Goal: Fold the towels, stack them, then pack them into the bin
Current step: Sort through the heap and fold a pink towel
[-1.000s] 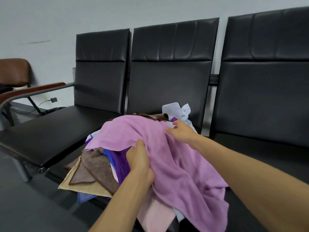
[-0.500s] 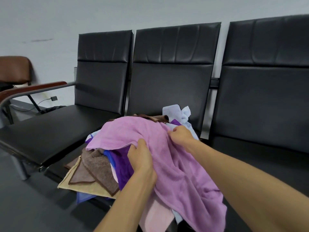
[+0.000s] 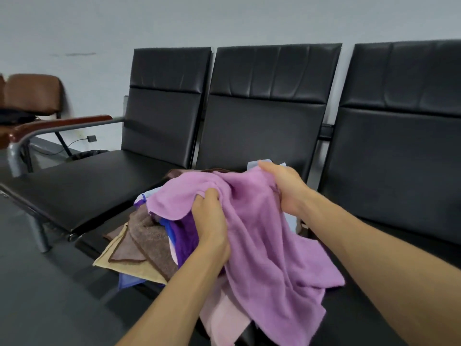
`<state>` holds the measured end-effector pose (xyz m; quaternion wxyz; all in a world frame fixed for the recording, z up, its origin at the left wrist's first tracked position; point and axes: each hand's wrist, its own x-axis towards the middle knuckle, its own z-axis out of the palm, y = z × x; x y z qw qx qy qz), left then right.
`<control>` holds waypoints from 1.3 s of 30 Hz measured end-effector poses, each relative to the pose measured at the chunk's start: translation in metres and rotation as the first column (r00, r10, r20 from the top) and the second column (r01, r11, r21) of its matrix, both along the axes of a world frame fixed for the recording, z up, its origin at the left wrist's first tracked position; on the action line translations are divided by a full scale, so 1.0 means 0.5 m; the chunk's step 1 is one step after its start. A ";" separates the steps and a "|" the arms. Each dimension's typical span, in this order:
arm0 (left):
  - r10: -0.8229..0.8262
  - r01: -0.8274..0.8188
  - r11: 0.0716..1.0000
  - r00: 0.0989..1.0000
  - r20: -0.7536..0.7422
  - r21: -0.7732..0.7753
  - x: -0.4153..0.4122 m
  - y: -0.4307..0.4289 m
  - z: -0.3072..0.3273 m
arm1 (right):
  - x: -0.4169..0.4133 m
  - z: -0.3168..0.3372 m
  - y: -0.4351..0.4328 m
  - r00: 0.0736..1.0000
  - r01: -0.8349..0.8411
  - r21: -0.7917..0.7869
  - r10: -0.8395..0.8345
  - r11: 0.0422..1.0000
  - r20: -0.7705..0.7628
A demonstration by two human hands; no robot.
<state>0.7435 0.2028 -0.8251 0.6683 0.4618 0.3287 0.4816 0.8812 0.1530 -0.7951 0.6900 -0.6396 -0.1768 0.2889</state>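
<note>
- Grey wall runs behind a row of three black padded seats, joined side by side, each with a tall creased backrest.
- At the far left stands a brown chair. A brown-topped armrest on a grey metal tube closes the left end of the row. A small plug with its cable sits low on the wall (too blurred to say more).
- On the middle seat lies a loose pile of towels, none folded, spilling over the seat's front edge.
- The lilac towel is topmost. It is crumpled, drapes over the heap and hangs down at the front right.
- At the left under it, a brown towel rests on a beige towel, and a corner of a blue towel pokes out beneath that.
- A dark purple towel shows just beside the left wrist.
- A pale pink towel hangs below the lilac one.
- A light blue towel peeks out behind the right hand.
- The left hand has its fingers curled tight, bunching a fold of the lilac towel near the middle of its upper edge.
- The right hand grips the same towel's upper right part, fingers wrapped over the cloth, farther back near the backrest.
- The hands are apart, and the cloth between them lies in soft folds.
</note>
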 end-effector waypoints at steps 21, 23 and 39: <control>-0.445 0.649 0.650 0.747 -0.493 0.396 0.028 -0.139 0.473 | -0.002 0.470 -0.641 0.527 0.574 0.164 -0.516 0.802 0.675; -0.489 0.731 0.552 0.673 -0.555 0.400 0.033 -0.175 0.492 | -0.013 0.480 -0.699 0.518 0.584 0.183 -0.537 0.791 0.666; -0.817 0.846 0.533 0.510 -0.270 -0.014 0.048 -0.325 0.548 | -0.035 0.475 -0.927 0.344 0.798 0.028 -0.494 0.602 0.799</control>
